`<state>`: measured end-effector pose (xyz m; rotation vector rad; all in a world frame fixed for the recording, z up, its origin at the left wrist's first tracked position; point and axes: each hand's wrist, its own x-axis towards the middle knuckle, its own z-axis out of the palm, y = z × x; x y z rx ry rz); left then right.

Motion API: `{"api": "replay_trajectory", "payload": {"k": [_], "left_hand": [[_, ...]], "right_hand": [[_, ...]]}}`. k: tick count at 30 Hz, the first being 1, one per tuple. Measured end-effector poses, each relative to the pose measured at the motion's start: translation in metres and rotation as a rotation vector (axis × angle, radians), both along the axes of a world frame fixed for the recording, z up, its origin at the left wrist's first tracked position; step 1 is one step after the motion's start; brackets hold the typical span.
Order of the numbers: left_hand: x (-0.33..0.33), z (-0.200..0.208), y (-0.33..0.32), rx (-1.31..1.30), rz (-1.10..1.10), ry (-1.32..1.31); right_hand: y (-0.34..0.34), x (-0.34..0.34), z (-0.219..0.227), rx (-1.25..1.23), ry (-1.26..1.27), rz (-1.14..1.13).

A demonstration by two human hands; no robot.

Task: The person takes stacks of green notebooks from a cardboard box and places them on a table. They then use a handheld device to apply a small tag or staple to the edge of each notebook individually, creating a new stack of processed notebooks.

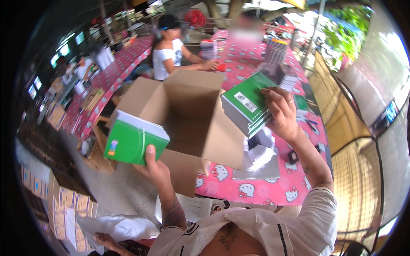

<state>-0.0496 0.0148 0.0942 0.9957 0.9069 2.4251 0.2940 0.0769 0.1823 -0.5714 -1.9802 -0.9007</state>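
My left hand [157,170] grips a stack of green-covered notebooks [132,143], thumb across the cover, beside the near left side of an open cardboard box [226,143]. In my right hand [282,112] is a second stack of green notebooks [243,91], raised at the right of the box, with a white label on its top cover. The box's flaps stand spread outward. Its brown inner walls show, while part of its bottom is in shadow. Both stacks are outside the box opening.
A pink patterned table [256,190] holds crumpled clear plastic [260,155], a small black object [293,156] and piled notebooks [287,77]. Across it, a person in a white top [164,59] handles something red. Another person's hand [104,240] shows at lower left, near stacked cartons [72,200].
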Motion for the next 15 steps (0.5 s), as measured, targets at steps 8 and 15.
{"api": "replay_trajectory", "payload": {"k": [8, 15], "left_hand": [[0.191, -0.042, -0.072, 0.12, -0.534, 0.318], [0.377, -0.057, -0.151, -0.188, -1.262, 0.12]], "right_hand": [[-0.178, 0.173, -0.071, 0.011, -0.054, -0.265], [-0.377, 0.302, -0.137, -0.157, 0.158, -0.466]]}}
